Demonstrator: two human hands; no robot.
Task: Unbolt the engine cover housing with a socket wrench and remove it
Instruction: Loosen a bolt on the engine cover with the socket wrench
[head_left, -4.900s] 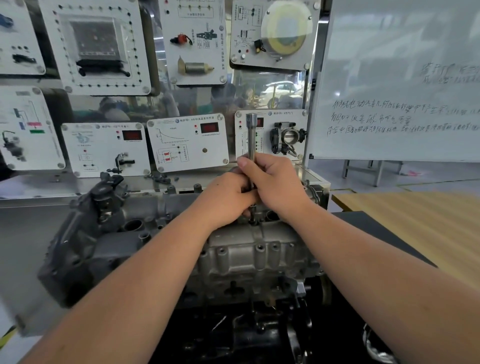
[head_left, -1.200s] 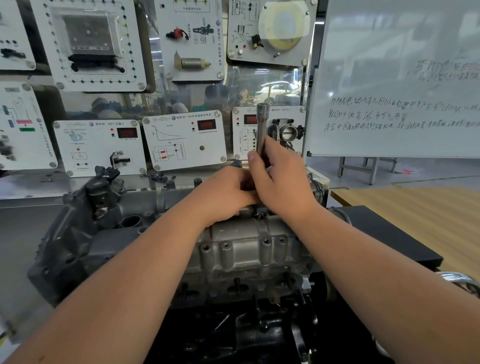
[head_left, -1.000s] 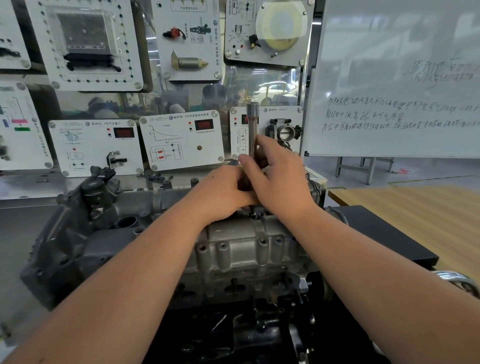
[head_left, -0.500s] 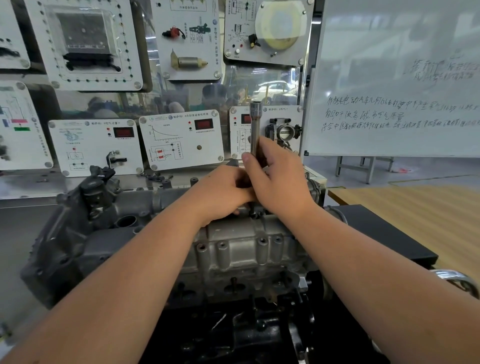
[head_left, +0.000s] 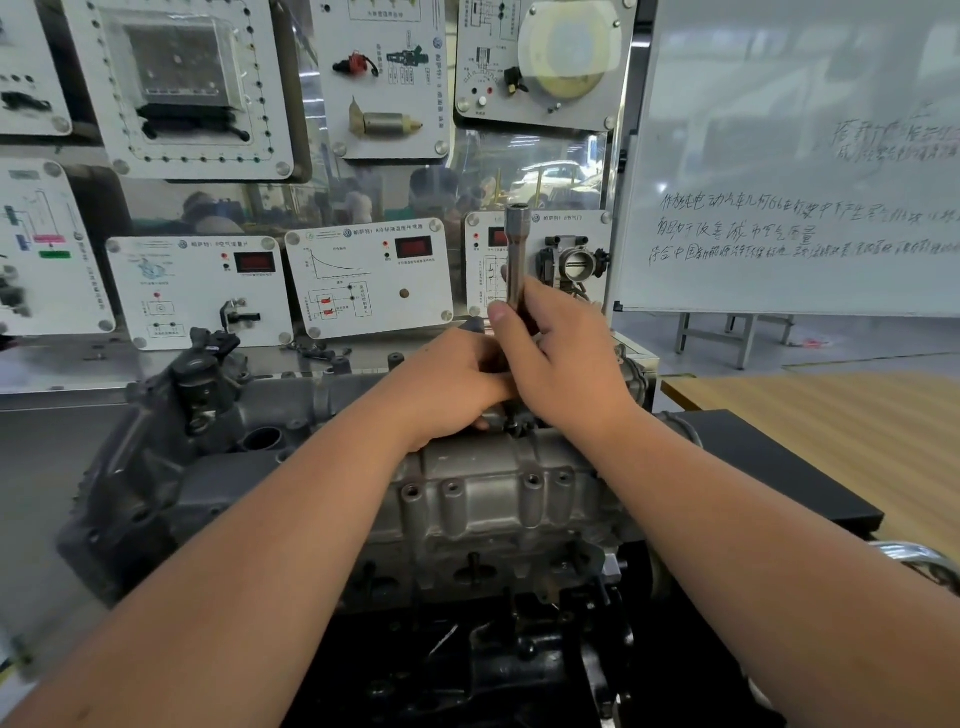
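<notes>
Cover housing: While it still sat bolted on the engine, the engine cover housing (head_left: 498, 499) was seen at the centre of the frame, a grey cast-metal piece with a row of bolt bosses along its near face.
Handling: It was judged stiff, heavy for its size and possibly oily; once unbolted, it would best be taken by both ends and lifted straight up, not pried by one corner.
Socket wrench: The socket wrench (head_left: 515, 260) was held nearly upright just above centre, its open socket end at the top and its lower end hidden behind the hands over the housing's top edge.
Right hand: The right hand (head_left: 561, 364) was set around the wrench shaft, thumb and fingers curled about it, the forearm entering from the lower right of the frame.
Left hand: The left hand (head_left: 452, 384) was laid just left of the right one and touching it, fingers curled down at the wrench's foot; whether the tool or only the housing was gripped could not be told.
Step judged: A bolt on the top edge was probably being loosened; the bolt itself was hidden.
Surroundings: A whiteboard (head_left: 800, 156) stood at the upper right, training panels (head_left: 369, 280) were mounted behind the engine, and a wooden table (head_left: 831, 415) lay at the right.
</notes>
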